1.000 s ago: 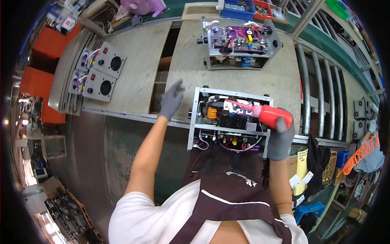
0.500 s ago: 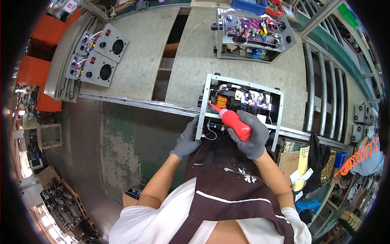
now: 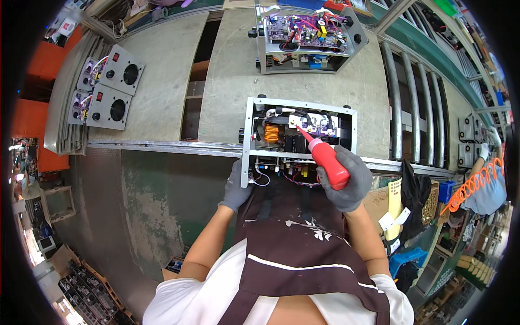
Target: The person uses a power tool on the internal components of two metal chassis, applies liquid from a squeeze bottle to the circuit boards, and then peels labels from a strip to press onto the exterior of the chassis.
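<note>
In my right hand, gloved in grey, is a red squeeze bottle with a pink collar and a thin pointed nozzle. The nozzle's tip is over the white and purple circuit board inside an open metal-framed electronic unit. An orange copper coil sits left of that board, with black parts between them. My left hand, also gloved, is closed round the near left corner of the unit's frame; some of its fingers are hidden behind the metal. Loose wires hang at the unit's near side, which overhangs the bench edge.
A second open unit with a purple board stands farther back on the bench. Grey panels with fans lie at the left. Metal rollers run along the right, and an orange coiled hose hangs beyond. Another person's arm shows there.
The bottle's nozzle has moved right, from beside the coil near the frame's left side to over the circuit board. My left hand stays on the frame. The whole view has shifted slightly.
</note>
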Tool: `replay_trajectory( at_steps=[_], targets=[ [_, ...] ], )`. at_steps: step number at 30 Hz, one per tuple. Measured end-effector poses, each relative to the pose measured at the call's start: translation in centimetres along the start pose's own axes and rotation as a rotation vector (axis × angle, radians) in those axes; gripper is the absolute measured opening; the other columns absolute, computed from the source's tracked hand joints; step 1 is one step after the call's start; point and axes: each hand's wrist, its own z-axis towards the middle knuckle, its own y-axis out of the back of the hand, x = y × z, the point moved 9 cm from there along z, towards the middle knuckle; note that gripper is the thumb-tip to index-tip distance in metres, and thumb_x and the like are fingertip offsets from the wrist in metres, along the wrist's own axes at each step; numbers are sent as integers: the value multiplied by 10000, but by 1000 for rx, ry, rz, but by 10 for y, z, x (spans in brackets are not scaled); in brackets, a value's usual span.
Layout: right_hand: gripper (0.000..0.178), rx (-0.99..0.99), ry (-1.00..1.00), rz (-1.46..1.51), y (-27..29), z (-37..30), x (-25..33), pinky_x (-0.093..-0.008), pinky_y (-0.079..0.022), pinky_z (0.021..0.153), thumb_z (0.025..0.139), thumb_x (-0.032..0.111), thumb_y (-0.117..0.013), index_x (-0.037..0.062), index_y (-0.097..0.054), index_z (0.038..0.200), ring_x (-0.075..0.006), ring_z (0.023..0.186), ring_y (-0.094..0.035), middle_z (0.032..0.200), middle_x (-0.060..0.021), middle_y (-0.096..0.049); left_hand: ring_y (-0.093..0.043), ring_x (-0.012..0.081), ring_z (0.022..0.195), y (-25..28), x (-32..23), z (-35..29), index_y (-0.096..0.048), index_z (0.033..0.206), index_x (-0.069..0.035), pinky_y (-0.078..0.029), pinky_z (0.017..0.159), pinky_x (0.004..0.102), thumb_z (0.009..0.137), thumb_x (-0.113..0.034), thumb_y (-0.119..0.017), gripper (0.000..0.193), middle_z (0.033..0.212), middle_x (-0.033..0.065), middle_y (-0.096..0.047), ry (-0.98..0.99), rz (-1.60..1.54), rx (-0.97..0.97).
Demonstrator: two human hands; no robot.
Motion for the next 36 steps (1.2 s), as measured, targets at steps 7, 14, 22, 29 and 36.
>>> replay_trajectory(
  at_steps=[7,14,22,29,36],
  targets=[
    [530,2,67,-48,-14,5,1,-352,-543,639,649,118,-836,50,-547,1087,-318,785,-675,972,-197,-667,-514,408,1116,-4,-4,1,-407,1341,-55,-460,909,417,740,27,-571,629,1243,178,-476,-79,11,-17],
    [523,222,174,-225,-30,10,20,-338,-465,563,626,195,-813,65,-550,1059,-266,679,-605,1042,-150,-643,-575,401,1001,5,-13,0,-494,1209,-54,-484,828,424,732,34,-569,491,1076,183,-568,-80,-48,-113],
    [519,-568,-536,409,85,8,-57,-328,-521,779,818,290,-702,-38,-515,1175,-225,899,-639,1035,-157,-641,-642,298,845,41,-64,-15,-603,1072,-22,-499,743,368,713,-15,-618,360,911,140,-634,41,-114,-152],
    [673,-635,-664,728,106,22,-105,-321,-521,751,850,390,-653,-36,-430,1321,-185,843,-625,985,-118,-619,-606,147,588,76,-98,2,-610,926,27,-480,568,303,690,-63,-620,253,679,95,-626,51,-200,-214],
    [516,-490,-393,427,101,74,-63,-345,-524,816,852,226,-679,-29,-476,1252,-217,881,-634,1001,-149,-633,-599,129,526,85,-105,20,-612,944,46,-475,518,287,715,-69,-595,257,652,94,-624,34,-277,-222]
  ],
)
